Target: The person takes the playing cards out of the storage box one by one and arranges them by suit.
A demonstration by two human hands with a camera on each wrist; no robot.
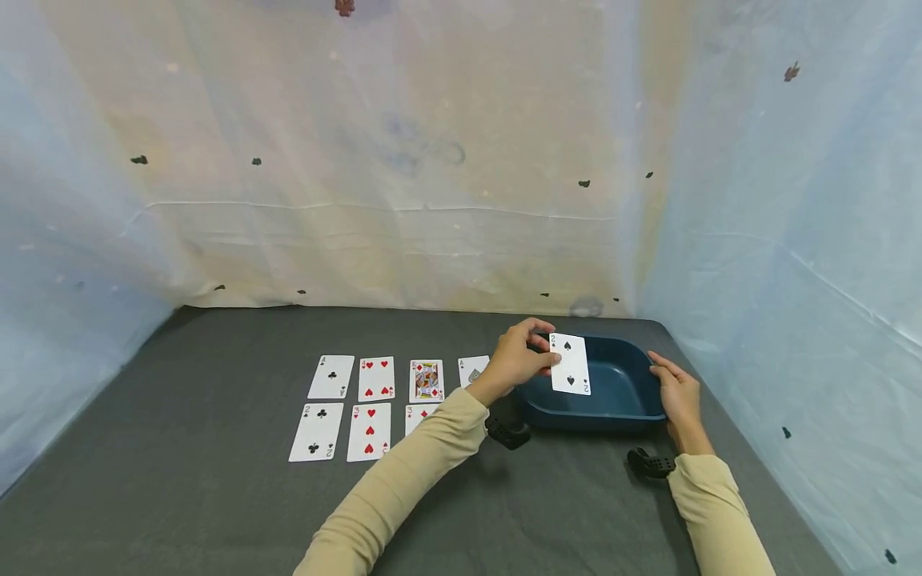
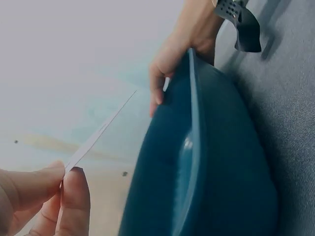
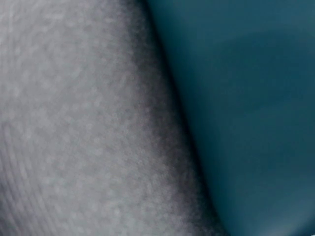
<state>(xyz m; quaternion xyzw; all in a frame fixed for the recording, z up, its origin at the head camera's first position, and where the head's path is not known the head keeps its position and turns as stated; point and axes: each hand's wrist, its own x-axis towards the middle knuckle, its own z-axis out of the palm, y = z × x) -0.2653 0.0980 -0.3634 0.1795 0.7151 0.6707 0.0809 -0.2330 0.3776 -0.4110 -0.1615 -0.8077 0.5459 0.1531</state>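
Observation:
My left hand (image 1: 515, 358) pinches a two of spades playing card (image 1: 570, 365) between thumb and fingers, face toward the head camera. The card is held up over a dark blue rectangular tub (image 1: 625, 384). In the left wrist view the card (image 2: 98, 136) appears edge-on, above the tub's rim. On the far right, my right hand (image 1: 679, 396) grips the tub's right rim; the left wrist view also shows that hand (image 2: 172, 61) with its fingers over the edge. Only the tub's outer wall (image 3: 256, 118) appears in the right wrist view, without the hand.
Left of the tub, face-up cards lie in two rows, including an ace of clubs (image 1: 331, 377), a king of diamonds (image 1: 426, 381), a two of clubs (image 1: 316, 432) and a three of hearts (image 1: 370, 432). My left arm partly covers a diamonds card (image 1: 418, 416). Hanging sheets enclose the grey table (image 1: 180, 456).

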